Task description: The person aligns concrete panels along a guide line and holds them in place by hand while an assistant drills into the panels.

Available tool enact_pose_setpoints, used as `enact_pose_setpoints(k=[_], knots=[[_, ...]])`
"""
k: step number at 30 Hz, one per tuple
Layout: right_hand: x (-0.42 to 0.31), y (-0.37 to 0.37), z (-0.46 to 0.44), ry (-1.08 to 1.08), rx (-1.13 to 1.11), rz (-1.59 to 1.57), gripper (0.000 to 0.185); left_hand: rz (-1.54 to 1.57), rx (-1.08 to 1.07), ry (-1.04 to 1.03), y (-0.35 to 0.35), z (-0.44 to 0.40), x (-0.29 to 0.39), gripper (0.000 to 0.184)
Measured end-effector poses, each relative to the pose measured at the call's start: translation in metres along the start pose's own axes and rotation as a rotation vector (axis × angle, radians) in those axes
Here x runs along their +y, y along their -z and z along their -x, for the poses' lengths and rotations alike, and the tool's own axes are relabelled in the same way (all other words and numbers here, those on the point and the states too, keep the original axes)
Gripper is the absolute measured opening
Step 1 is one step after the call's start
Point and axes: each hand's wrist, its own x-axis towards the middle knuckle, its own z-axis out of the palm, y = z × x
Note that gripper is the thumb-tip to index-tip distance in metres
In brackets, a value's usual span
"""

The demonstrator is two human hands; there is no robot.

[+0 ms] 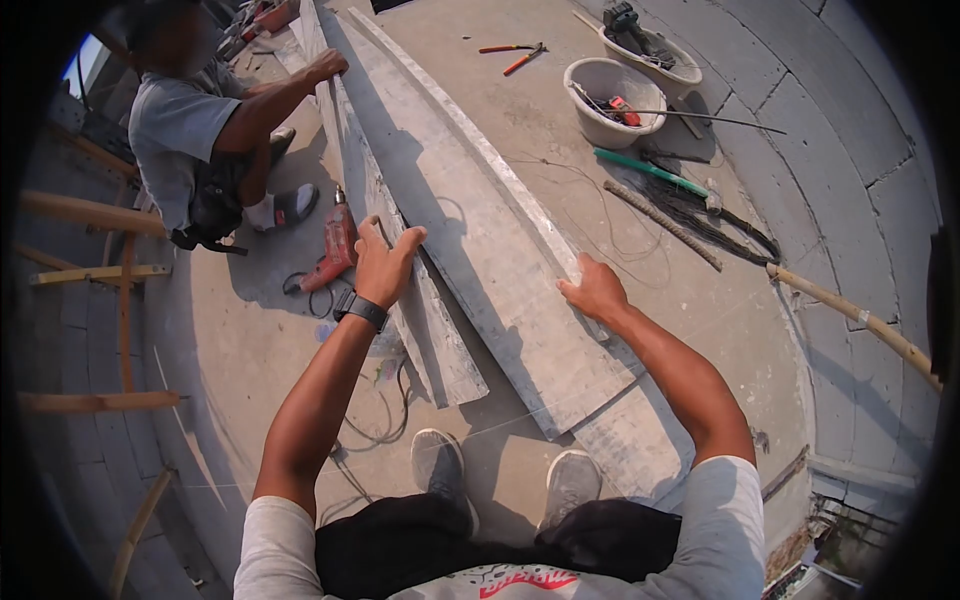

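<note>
A long, narrow, grey-stained plank (pixel 440 345) runs away from me on the left, its near end ragged. My left hand (pixel 383 265), with a watch on the wrist, clasps it, thumb on the right edge and fingers on the left. To its right lies a wide grey panel (pixel 500 290) with a pale wooden strip (pixel 470 135) along its right edge. My right hand (pixel 597 290) is closed over the near part of that strip; some fingertips are hidden. A co-worker's hand (pixel 328 65) rests on the far part of the left plank.
A red drill (pixel 335 240) with a cord lies left of the plank. Red-handled pliers (pixel 512 55), a white bucket (pixel 613 105) of tools, a green-handled hammer (pixel 655 172) and a rebar piece (pixel 660 225) lie right. A block wall (pixel 850 200) stands beyond; wooden props (pixel 95 212) stick out left.
</note>
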Motion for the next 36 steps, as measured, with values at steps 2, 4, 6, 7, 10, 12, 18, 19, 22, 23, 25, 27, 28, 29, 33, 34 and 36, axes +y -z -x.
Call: enact_pose_setpoints(k=[2,4,6,7,10,12,18,19,22,23,25,27,28,29,33,34,36], knots=[[0.000,-0.001,-0.001,-0.012,-0.004,0.052,0.050,-0.143,0.159,-0.163,0.001,0.006,0.023,0.094],[0.002,-0.001,0.000,0.003,0.000,0.018,0.049,-0.186,0.063,-0.175,-0.004,0.000,0.020,0.101],[0.005,0.001,-0.001,0.015,0.003,-0.001,0.049,-0.267,0.053,-0.164,-0.029,-0.004,0.014,0.099],[0.007,0.003,-0.002,0.024,0.007,-0.018,0.049,-0.249,0.012,-0.119,-0.034,-0.002,0.023,0.100],[0.009,0.000,-0.003,0.015,0.009,-0.018,0.050,-0.256,-0.034,-0.054,-0.053,0.005,0.043,0.101],[0.007,-0.002,-0.003,0.024,0.019,-0.021,0.050,-0.256,-0.018,-0.038,-0.062,0.004,0.052,0.102],[0.006,0.000,-0.003,0.049,0.002,-0.031,0.046,-0.041,-0.157,-0.267,-0.064,-0.007,0.023,0.094],[0.008,-0.001,-0.003,0.047,0.007,-0.021,0.047,0.043,-0.182,-0.244,-0.056,-0.004,0.011,0.085],[0.013,-0.006,-0.006,0.050,0.048,-0.022,0.046,-0.043,-0.187,-0.096,-0.031,-0.006,-0.037,0.086],[0.016,-0.009,-0.006,0.043,0.036,0.024,0.045,-0.051,-0.196,-0.096,-0.032,-0.013,-0.061,0.086],[0.024,-0.013,-0.011,0.044,0.031,0.078,0.044,0.119,-0.212,0.089,-0.037,-0.029,-0.093,0.086],[0.029,-0.014,-0.015,0.093,0.071,0.013,0.049,0.052,-0.109,0.083,-0.049,-0.024,-0.098,0.086],[0.030,-0.012,-0.016,0.096,0.072,0.025,0.049,-0.022,-0.010,0.082,-0.056,-0.020,-0.097,0.086],[0.031,-0.012,-0.015,0.060,0.054,-0.048,0.054,-0.037,0.069,-0.056,-0.061,-0.019,-0.095,0.083],[0.014,0.002,-0.006,-0.011,-0.015,-0.189,0.067,-0.035,0.265,-0.266,-0.071,-0.036,-0.083,0.071],[0.013,0.004,-0.006,-0.022,-0.011,-0.190,0.067,0.036,0.203,-0.199,-0.062,-0.045,-0.079,0.068],[0.010,0.007,-0.004,-0.026,-0.010,-0.187,0.070,0.105,0.131,-0.136,-0.051,-0.057,-0.076,0.064]])
